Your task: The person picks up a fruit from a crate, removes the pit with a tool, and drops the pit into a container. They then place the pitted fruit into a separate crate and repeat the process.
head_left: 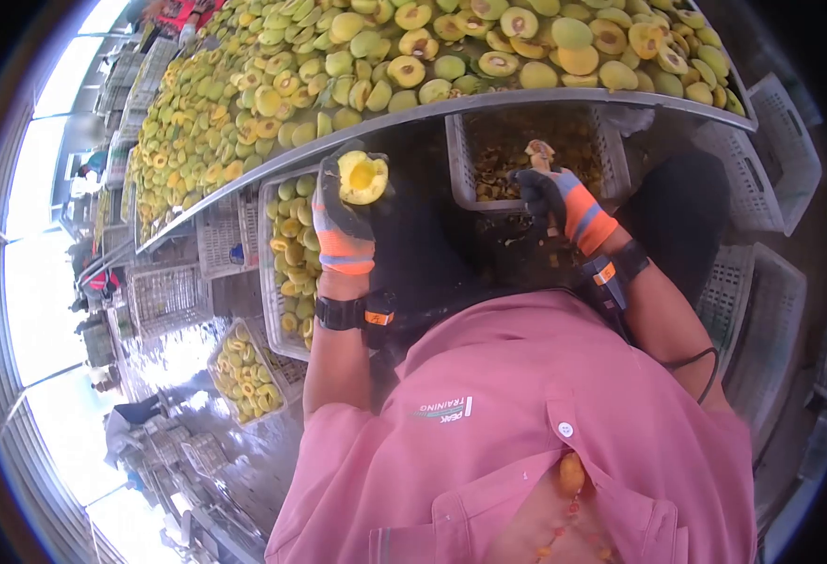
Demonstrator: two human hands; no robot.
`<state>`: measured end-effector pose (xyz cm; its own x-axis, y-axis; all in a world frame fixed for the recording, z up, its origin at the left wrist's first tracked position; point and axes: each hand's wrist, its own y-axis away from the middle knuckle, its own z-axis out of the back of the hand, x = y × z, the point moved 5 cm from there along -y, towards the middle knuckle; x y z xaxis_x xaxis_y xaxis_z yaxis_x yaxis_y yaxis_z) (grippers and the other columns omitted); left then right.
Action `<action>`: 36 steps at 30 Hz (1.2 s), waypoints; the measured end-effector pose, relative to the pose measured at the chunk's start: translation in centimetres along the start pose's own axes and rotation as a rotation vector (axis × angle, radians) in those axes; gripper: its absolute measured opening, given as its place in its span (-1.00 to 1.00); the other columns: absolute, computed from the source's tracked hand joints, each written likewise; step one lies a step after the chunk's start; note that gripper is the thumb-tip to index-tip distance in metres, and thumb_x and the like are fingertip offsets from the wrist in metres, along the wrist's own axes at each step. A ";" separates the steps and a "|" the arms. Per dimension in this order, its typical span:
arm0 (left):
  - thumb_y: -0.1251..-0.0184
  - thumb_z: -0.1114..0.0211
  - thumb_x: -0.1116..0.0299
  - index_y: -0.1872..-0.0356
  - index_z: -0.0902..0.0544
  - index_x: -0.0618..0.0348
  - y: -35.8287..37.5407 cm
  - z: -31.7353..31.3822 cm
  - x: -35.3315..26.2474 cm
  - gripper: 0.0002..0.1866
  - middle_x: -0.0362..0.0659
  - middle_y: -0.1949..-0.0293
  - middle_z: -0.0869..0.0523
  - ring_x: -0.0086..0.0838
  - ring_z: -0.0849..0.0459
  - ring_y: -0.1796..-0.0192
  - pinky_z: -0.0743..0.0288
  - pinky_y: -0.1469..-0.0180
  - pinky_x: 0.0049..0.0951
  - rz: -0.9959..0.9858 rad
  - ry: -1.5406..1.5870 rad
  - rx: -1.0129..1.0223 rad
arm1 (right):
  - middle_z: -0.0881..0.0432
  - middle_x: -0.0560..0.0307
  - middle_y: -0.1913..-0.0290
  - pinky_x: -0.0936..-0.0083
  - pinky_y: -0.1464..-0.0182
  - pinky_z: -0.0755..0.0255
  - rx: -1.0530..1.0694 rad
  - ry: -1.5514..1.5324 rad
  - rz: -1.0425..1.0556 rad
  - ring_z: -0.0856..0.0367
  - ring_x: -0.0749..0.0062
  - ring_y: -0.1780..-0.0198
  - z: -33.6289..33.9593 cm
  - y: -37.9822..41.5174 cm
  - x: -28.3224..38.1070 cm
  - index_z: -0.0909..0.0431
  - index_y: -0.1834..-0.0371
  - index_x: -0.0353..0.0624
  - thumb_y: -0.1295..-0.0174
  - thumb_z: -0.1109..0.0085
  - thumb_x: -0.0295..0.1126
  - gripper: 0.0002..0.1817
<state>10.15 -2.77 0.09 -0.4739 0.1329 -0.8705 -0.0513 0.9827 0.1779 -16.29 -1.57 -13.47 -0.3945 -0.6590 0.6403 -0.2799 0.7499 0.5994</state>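
My left hand (343, 211), in an orange and dark glove, holds a yellow-green fruit half (363, 178) with its hollowed cut face up, above the edge of a crate of fruit halves (290, 249). My right hand (564, 202), gloved alike, is closed around the handle of a small tool (540, 155), whose upper end carries pale, wet-looking matter. Beneath and beyond that hand sits a crate (460, 169) with brown pits and scraps inside. Both hands are just below the metal rim of a large table (376, 124) heaped with halved fruit.
White crates (761, 150) stand at the right, with another (752, 301) lower down. At the left are an unfilled-looking crate (167, 299) and a smaller crate of fruit (246, 376). Other people (103, 282) are far left. My dark-clad knees lie below the table rim.
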 end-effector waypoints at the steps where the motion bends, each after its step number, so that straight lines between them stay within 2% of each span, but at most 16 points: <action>1: -0.48 0.03 0.05 -0.06 -0.52 0.26 0.3 1.5 -0.9 -0.55 0.01 0.16 -0.70 -0.31 -0.66 0.30 -0.55 0.30 -0.45 -0.056 0.001 -0.050 | -0.48 0.20 0.63 0.47 0.71 -0.29 -0.030 -0.009 0.037 -0.42 0.45 0.73 0.6 -0.2 0.1 -0.54 0.49 -0.11 -0.17 -0.31 -0.22 -0.76; 2: -0.48 0.02 0.07 -0.05 -0.52 0.25 0.8 3.3 -1.9 -0.56 -0.01 0.16 -0.70 -0.32 -0.66 0.37 -0.54 0.36 -0.47 -0.106 -0.001 -0.105 | -0.48 0.20 0.62 0.46 0.71 -0.29 -0.062 -0.020 0.068 -0.41 0.44 0.73 0.4 0.3 0.5 -0.53 0.48 -0.11 -0.19 -0.29 -0.21 -0.76; 5: -0.46 0.06 0.08 -0.16 -0.47 0.26 0.3 17.2 -1.5 -0.52 0.04 -0.07 -0.61 -0.15 -0.62 -0.03 -0.56 0.08 -0.27 -0.251 -0.407 -0.259 | -0.46 0.22 0.62 0.46 0.62 -0.30 -0.078 -0.001 0.054 -0.40 0.44 0.67 0.5 0.7 0.0 -0.50 0.48 -0.12 -0.26 -0.20 -0.21 -0.74; 8: -0.36 -0.09 0.21 -0.16 -0.48 0.20 2.5 25.7 -0.1 -0.58 -0.03 -0.13 -0.58 -0.23 -0.58 -0.12 -0.59 0.03 -0.27 -0.174 -0.273 -0.513 | -0.46 0.20 0.61 0.47 0.59 -0.32 -0.002 0.278 0.109 -0.42 0.46 0.63 0.6 -0.1 -0.9 -0.51 0.49 -0.15 -0.25 -0.21 -0.19 -0.72; 10: -0.25 -0.19 0.17 -0.18 -0.49 0.13 4.4 31.6 1.7 -0.51 -0.08 -0.17 -0.56 -0.27 -0.56 -0.17 -0.57 -0.02 -0.28 -0.120 -0.566 -0.621 | -0.47 0.17 0.64 0.46 0.63 -0.33 0.054 0.329 0.080 -0.42 0.45 0.68 0.5 -0.4 -1.5 -0.52 0.49 -0.20 -0.24 -0.21 -0.17 -0.68; 11: -0.19 -0.25 0.15 -0.19 -0.49 0.10 5.5 34.6 2.5 -0.47 -0.10 -0.19 -0.55 -0.30 -0.54 -0.19 -0.56 -0.05 -0.29 -0.075 -0.788 -0.677 | -0.47 0.17 0.65 0.45 0.64 -0.33 0.026 0.269 0.008 -0.41 0.44 0.69 0.2 -0.1 -1.7 -0.52 0.49 -0.22 -0.24 -0.22 -0.17 -0.67; 13: -0.08 -0.36 0.11 -0.21 -0.50 0.03 7.0 37.4 3.3 -0.39 -0.15 -0.23 -0.53 -0.34 -0.51 -0.24 -0.54 -0.10 -0.29 0.303 -2.097 -0.392 | -0.46 0.16 0.67 0.45 0.67 -0.32 -0.025 0.219 -0.070 -0.40 0.43 0.72 -0.2 0.2 -1.7 -0.52 0.50 -0.24 -0.23 -0.22 -0.17 -0.66; 14: -0.07 -0.35 0.04 -0.21 -0.51 -0.02 8.0 38.3 3.8 -0.37 -0.16 -0.27 -0.50 -0.33 -0.48 -0.27 -0.55 -0.09 -0.29 0.648 -2.556 -0.232 | -0.46 0.16 0.67 0.44 0.68 -0.31 -0.047 0.230 -0.074 -0.40 0.42 0.73 -0.4 0.4 -1.6 -0.52 0.50 -0.24 -0.23 -0.22 -0.17 -0.66; 17: 0.10 -0.44 0.01 -0.23 -0.51 -0.08 9.5 43.2 4.1 -0.26 -0.19 -0.26 -0.51 -0.34 -0.49 -0.28 -0.45 -0.19 -0.35 1.020 -2.366 -0.319 | -0.38 0.27 0.69 0.51 0.68 -0.26 -0.087 0.224 -0.138 -0.34 0.53 0.73 -0.2 -0.2 -1.9 -0.46 0.52 -0.10 -0.24 -0.20 -0.16 -0.70; 20: 0.11 -0.46 0.06 -0.20 -0.54 -0.07 9.2 44.9 4.3 -0.29 -0.18 -0.22 -0.55 -0.35 -0.53 -0.24 -0.45 -0.19 -0.39 0.928 -2.277 -0.280 | -0.36 0.33 0.69 0.55 0.66 -0.23 -0.073 0.276 -0.141 -0.31 0.58 0.72 -0.7 0.0 -1.9 -0.44 0.54 -0.04 -0.25 -0.19 -0.15 -0.71; 24: 0.10 -0.43 -0.13 -0.02 -0.64 0.01 7.4 40.8 4.9 -0.36 -0.07 -0.01 -0.70 -0.22 -0.66 -0.05 -0.53 -0.03 -0.30 0.281 -2.172 -0.130 | -0.39 0.31 0.67 0.56 0.64 -0.24 0.080 0.543 0.102 -0.33 0.57 0.70 -1.3 -0.2 -1.4 -0.45 0.54 -0.06 -0.25 -0.19 -0.14 -0.69; 25: -0.04 -0.39 -0.01 0.02 -0.65 0.04 7.1 39.7 5.3 -0.50 -0.05 0.06 -0.71 -0.15 -0.67 0.02 -0.53 -0.01 -0.26 0.446 -2.248 -0.053 | -0.40 0.30 0.67 0.56 0.63 -0.25 0.080 0.540 0.081 -0.35 0.57 0.69 -1.2 -0.3 -1.6 -0.47 0.53 -0.07 -0.26 -0.19 -0.13 -0.69; 28: -0.20 -0.30 0.20 0.00 -0.63 0.05 6.8 44.8 8.2 -0.64 -0.05 0.12 -0.72 -0.07 -0.67 0.08 -0.52 -0.04 -0.24 -0.065 -0.712 -0.791 | -0.44 0.23 0.66 0.53 0.64 -0.29 0.051 0.506 0.052 -0.40 0.51 0.68 -0.5 -0.7 -1.6 -0.50 0.52 -0.14 -0.24 -0.21 -0.14 -0.67; 29: -0.21 -0.24 0.39 -0.10 -0.60 0.03 6.5 42.7 7.4 -0.61 -0.10 -0.02 -0.66 -0.14 -0.61 -0.05 -0.50 -0.09 -0.24 0.050 -1.003 -0.789 | -0.46 0.17 0.65 0.49 0.66 -0.32 0.019 0.480 0.061 -0.43 0.45 0.69 -0.2 -0.9 -1.6 -0.52 0.52 -0.20 -0.21 -0.24 -0.15 -0.66; 32: -0.17 -0.23 0.41 -0.11 -0.59 0.00 5.6 30.9 5.1 -0.58 -0.05 -0.06 -0.60 -0.14 -0.58 -0.08 -0.47 -0.12 -0.22 -0.127 -1.960 -0.427 | -0.48 0.11 0.66 0.44 0.68 -0.36 -0.086 0.393 -0.001 -0.44 0.38 0.71 0.7 -1.3 -2.2 -0.53 0.53 -0.25 -0.17 -0.27 -0.15 -0.65; 36: -0.19 -0.20 0.40 -0.15 -0.56 -0.03 2.7 32.5 7.9 -0.56 -0.04 -0.11 -0.54 -0.10 -0.52 -0.15 -0.44 -0.14 -0.22 0.131 -1.931 -0.207 | -0.49 0.11 0.66 0.42 0.68 -0.37 -0.104 0.324 -0.016 -0.44 0.37 0.73 1.2 -1.4 -2.5 -0.53 0.56 -0.24 -0.17 -0.28 -0.15 -0.64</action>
<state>34.85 5.08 -21.22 0.9587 0.2742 -0.0759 -0.2560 0.9477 0.1905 -16.03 -0.90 -16.46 -0.0871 -0.6674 0.7396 -0.1867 0.7402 0.6459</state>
